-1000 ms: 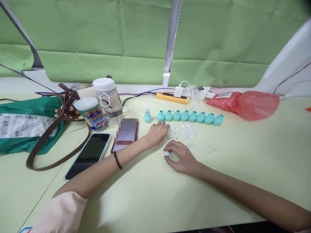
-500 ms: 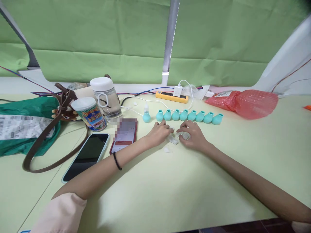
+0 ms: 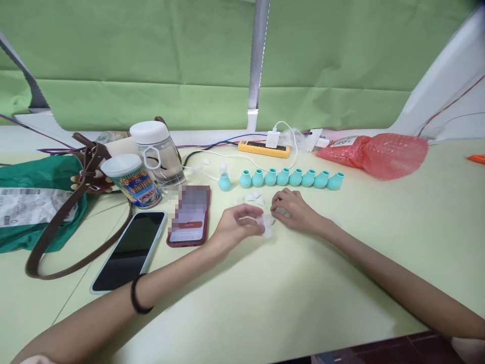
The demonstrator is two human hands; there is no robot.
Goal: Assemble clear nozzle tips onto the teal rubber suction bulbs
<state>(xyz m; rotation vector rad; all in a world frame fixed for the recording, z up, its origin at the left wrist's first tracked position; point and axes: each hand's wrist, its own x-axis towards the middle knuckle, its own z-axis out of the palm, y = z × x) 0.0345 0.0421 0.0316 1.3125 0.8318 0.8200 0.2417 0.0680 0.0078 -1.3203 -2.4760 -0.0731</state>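
Observation:
My left hand [image 3: 237, 226] lies on the table with its fingers curled around small clear plastic pieces [image 3: 266, 222]. Just right of it, my right hand [image 3: 293, 211] is closed over more of those pieces; what it holds is hidden. A few more loose clear pieces [image 3: 253, 196] lie just behind the hands. Behind both hands runs a row of several teal rubber bulbs [image 3: 291, 178]. One teal bulb with a clear tip fitted [image 3: 224, 179] stands apart at the row's left end.
Two phones, one red-cased [image 3: 190, 215] and one with a black screen [image 3: 131, 250], lie left of my hands. A printed cup [image 3: 131, 180], a clear bottle [image 3: 159, 151], a brown strap [image 3: 64, 222] and a green bag [image 3: 30, 202] sit further left. A yellow power strip [image 3: 263, 147] and red bag [image 3: 375, 151] are behind.
My right hand moved from the near table up to the pile of clear pieces. My left hand drew back toward me, gathering pieces with it. The view shifted slightly.

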